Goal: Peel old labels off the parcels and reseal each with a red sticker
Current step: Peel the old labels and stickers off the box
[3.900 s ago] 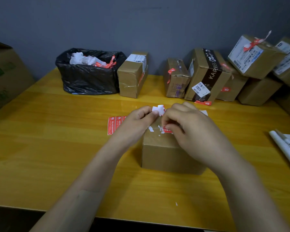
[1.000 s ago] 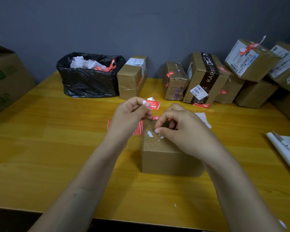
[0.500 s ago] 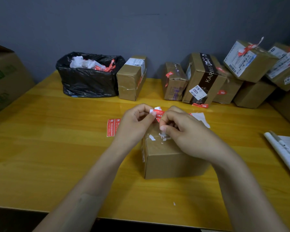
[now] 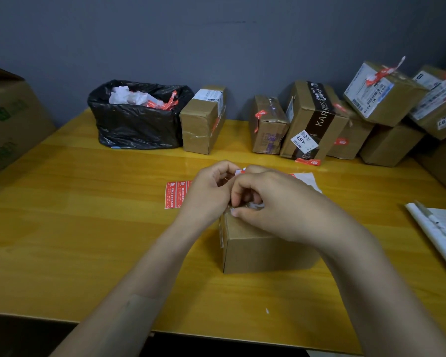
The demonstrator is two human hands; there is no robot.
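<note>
A small brown parcel (image 4: 263, 248) stands on the yellow table (image 4: 88, 228) in front of me. Both hands meet over its top far edge. My left hand (image 4: 209, 191) pinches a small red and white sticker scrap (image 4: 241, 171) with curled fingers. My right hand (image 4: 276, 204) is closed over the parcel's top, its fingertips on white label shreds (image 4: 255, 206); what lies under the palm is hidden. A sheet of red stickers (image 4: 177, 194) lies flat just left of my left hand.
A black bin bag (image 4: 137, 124) with crumpled paper sits at the back left. Several parcels (image 4: 312, 119) line the back wall and stack at the right. A large carton (image 4: 8, 117) stands far left; white papers (image 4: 443, 235) lie at the right edge.
My hands have drawn closer together over the parcel's top. The red sticker scrap, held up and clear a second ago, is now mostly hidden between the fingers. The parcel has turned slightly.
</note>
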